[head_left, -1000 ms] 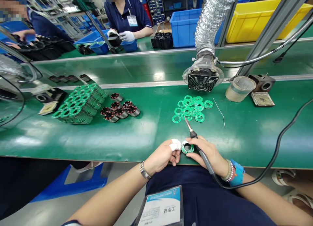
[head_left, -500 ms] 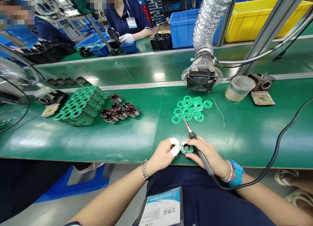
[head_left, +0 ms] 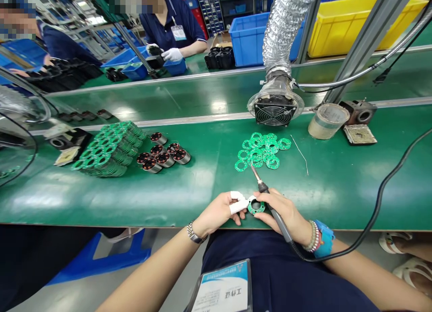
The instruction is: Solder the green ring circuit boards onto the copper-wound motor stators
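Observation:
My right hand (head_left: 286, 213) is closed round a soldering iron (head_left: 277, 219), its tip pointing up and away. Thumb and fingertips of that same hand also grip a ring-shaped green circuit board (head_left: 260, 209), seemingly seated on a round motor part. My left hand (head_left: 224, 209) wears white finger cots on thumb and index finger. Those two tips come together at the board's left edge; anything pinched between them is too small to make out. Beyond the iron's tip lies a loose pile of green ring boards (head_left: 261, 152).
Stacked green board panels (head_left: 104, 145) and several copper-wound motor stators (head_left: 164, 158) stand left. A fan duct (head_left: 275, 114) hangs above the bench. Bent solder wire (head_left: 300, 155), a tub (head_left: 327, 123) and an iron stand (head_left: 359, 116) are right. The iron's cable (head_left: 376, 208) crosses my right forearm. Co-workers sit opposite.
My left hand has turned and its lower fingers have loosened, with the covered thumb stretched out more toward the board. My right hand keeps hold of the iron and board. The view has shifted slightly.

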Tool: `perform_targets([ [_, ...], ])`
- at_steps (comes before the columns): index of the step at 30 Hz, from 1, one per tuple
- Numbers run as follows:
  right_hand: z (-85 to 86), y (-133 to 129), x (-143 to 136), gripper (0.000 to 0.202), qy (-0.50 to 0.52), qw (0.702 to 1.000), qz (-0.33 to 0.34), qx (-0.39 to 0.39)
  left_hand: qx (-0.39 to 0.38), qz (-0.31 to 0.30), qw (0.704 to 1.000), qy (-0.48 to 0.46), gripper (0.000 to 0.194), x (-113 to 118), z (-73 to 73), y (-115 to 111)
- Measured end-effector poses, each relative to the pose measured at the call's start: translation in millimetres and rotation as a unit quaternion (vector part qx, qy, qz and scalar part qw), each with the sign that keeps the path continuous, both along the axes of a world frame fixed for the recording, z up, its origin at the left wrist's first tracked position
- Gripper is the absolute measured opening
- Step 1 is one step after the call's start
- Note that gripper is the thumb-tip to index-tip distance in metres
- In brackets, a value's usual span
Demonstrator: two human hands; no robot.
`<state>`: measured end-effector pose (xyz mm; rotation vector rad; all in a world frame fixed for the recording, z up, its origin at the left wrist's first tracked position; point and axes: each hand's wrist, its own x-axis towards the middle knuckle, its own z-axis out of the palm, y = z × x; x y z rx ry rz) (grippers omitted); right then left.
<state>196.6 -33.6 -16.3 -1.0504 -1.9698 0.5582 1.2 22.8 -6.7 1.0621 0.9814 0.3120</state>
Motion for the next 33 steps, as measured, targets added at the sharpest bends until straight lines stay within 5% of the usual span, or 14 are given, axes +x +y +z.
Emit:
perform_targets([
  [9,-2.4,-1.2,-0.3,0.035,-0.003,1.0,-0.004,-0.017,0.023,-0.032,0.999,0.023,0.027,7.9,10.6,3.0],
  [12,4.3,-1.5,4.3,0.044,0.007,0.999,-0.02,-0.031,0.153,-0.075,0.985,0.037,0.053,1.0,13.1,-1.8],
  [14,12.8,0.3,10.1,0.045,0.014,0.998,-0.049,-0.024,0.284,-0.113,0.948,0.092,0.076,1.8,14.9,-7.4],
  [17,26.5,6.7,21.9,0.041,0.022,0.994,-0.101,0.018,0.409,-0.154,0.886,0.155,0.058,10.4,15.7,-12.3],
  [20,33.7,15.8,36.9,0.041,0.015,0.99,-0.134,0.044,0.394,-0.152,0.892,0.163,0.046,17.1,14.1,5.9],
  [23,32.3,26.0,53.6,0.039,-0.004,0.981,-0.185,0.057,0.38,-0.075,0.897,0.214,0.05,17.8,15.3,65.2],
  [27,24.7,37.9,69.3,0.035,-0.029,0.962,-0.269,0.045,0.433,0.063,0.82,0.368,0.046,22.8,25.2,193.4],
  [30,14.6,43.2,76.1,0.034,-0.043,0.948,-0.313,0.032,0.413,0.098,0.806,0.412,0.046,32.9,29.3,283.1],
  [33,-4.8,47.5,86.0,0.035,-0.04,0.945,-0.322,0.034,0.388,0.117,0.797,0.448,0.051,44.2,23.3,338.7],
])
